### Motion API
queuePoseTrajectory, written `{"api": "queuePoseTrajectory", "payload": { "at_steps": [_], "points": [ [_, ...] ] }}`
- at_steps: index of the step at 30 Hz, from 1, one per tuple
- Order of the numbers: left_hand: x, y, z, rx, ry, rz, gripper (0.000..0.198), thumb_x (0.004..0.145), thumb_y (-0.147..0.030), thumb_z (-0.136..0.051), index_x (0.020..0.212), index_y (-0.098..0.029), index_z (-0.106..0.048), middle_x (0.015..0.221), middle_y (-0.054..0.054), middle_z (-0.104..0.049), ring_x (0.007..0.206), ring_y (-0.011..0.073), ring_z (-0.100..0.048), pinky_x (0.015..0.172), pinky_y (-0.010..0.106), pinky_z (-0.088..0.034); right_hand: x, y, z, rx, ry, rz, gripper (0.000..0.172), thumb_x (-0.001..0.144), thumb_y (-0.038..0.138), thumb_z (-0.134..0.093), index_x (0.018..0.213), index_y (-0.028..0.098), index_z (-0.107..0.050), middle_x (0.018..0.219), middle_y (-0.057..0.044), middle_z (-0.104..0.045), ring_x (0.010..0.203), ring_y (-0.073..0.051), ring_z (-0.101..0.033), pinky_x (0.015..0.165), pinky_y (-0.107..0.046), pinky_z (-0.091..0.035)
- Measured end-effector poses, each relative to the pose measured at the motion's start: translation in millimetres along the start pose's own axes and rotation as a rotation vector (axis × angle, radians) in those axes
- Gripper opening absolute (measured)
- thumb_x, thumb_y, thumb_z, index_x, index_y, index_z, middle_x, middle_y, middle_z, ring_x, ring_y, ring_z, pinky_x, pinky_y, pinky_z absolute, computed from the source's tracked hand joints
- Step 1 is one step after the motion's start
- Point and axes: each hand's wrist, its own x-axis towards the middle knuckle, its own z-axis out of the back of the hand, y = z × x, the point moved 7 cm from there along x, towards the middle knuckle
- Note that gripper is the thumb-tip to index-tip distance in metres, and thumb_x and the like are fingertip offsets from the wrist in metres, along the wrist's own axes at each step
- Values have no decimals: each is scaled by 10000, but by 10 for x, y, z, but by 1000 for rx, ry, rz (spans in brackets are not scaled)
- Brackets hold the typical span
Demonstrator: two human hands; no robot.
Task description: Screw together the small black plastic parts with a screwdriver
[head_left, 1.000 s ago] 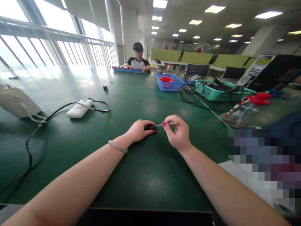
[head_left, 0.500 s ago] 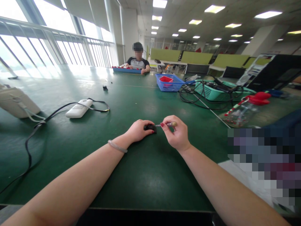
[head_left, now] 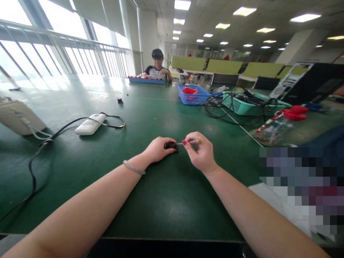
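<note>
OK, small black part (head_left: 170, 145) is mid-scene at the green counter (head_left: 172, 200), pinched in the left hand (head_left: 158, 149), thumb on the near side, fingers on the far side. Right hand (head_left: 202, 152) is closed round a thin-shafted tool (head_left: 196, 142), shaft pointing left at the part's right end; can't tell if the tip is seated or just touching. Main risk: pushed off-axis, the tip could skid, and the left thumb is just beside it, so a poke is possible. Second: small grip, so twisting could roll the part loose. White device (head_left: 90, 124) left and blue basket (head_left: 192, 100) far: both well apart.
</note>
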Motion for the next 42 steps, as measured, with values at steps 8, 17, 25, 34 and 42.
{"api": "queuePoseTrajectory", "payload": {
  "at_steps": [8,17,25,34,42],
  "points": [
    [0,11,-6,6,2,4,362,809,-402,-662,1153,-292,-685,1085,21,-732,1020,242,-641,931,362,-497,-7,0,-5,-12,-5,5,85,867,211,-600,787,220,-570,768,-8,-603,707,-151,-585,696,-295,-469],
    [2,9,-5,5,-1,2,355,805,-391,-664,1145,-290,-688,1087,20,-733,1025,241,-640,941,362,-494,-5,16,-1,-3,0,18,86,866,201,-606,791,221,-569,768,-5,-600,706,-146,-582,696,-291,-467],
    [2,-15,4,-7,-4,-2,330,806,-377,-659,1117,-273,-697,1092,15,-736,1003,235,-652,928,353,-496,0,36,5,5,8,28,93,875,202,-602,793,218,-560,769,-5,-594,684,-134,-564,671,-278,-461],
    [-1,-30,10,-10,-2,-4,336,807,-362,-649,1123,-258,-694,1102,25,-734,1002,232,-655,929,354,-495,1,28,5,12,10,16,101,877,213,-596,784,218,-559,757,-7,-593,686,-139,-570,674,-280,-463],
    [-2,-9,9,14,-3,7,345,808,-407,-643,1122,-276,-696,1082,26,-734,998,243,-651,913,363,-500,-6,20,4,12,16,9,91,879,218,-588,791,219,-563,771,-7,-597,678,-134,-569,672,-277,-469]
  ]
}}
